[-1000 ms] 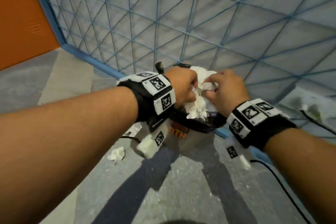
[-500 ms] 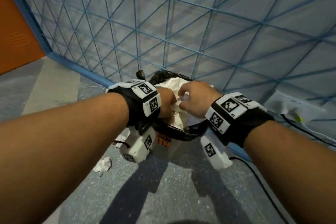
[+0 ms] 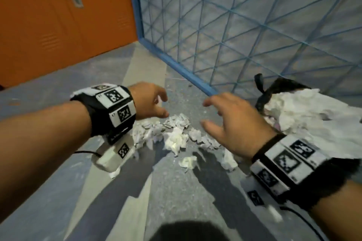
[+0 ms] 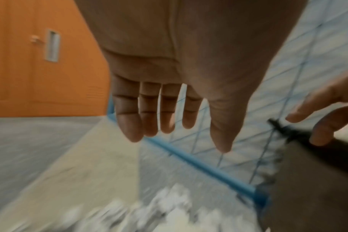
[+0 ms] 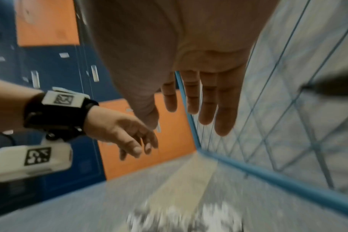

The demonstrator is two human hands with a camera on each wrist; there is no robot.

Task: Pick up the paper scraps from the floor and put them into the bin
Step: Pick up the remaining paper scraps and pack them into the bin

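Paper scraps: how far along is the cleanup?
Done: the bin, lined with a black bag, already holds a heap of white paper. In hand: nothing; left hand and right hand are both open above the floor. Left: a pile of paper scraps on the floor between them, plus a few strays nearer the camera.

White paper scraps [image 3: 176,139] litter a speckled grey floor [image 3: 176,191] crossed by a beige stripe [image 3: 145,68]. At 3 o'clock, a black bin liner [image 3: 263,94] brims with white paper. Blue netting [image 3: 244,25] forms a triangle pattern beside an orange door [image 3: 49,15]. Black wristbands [image 3: 92,111] carry black-and-white square codes.
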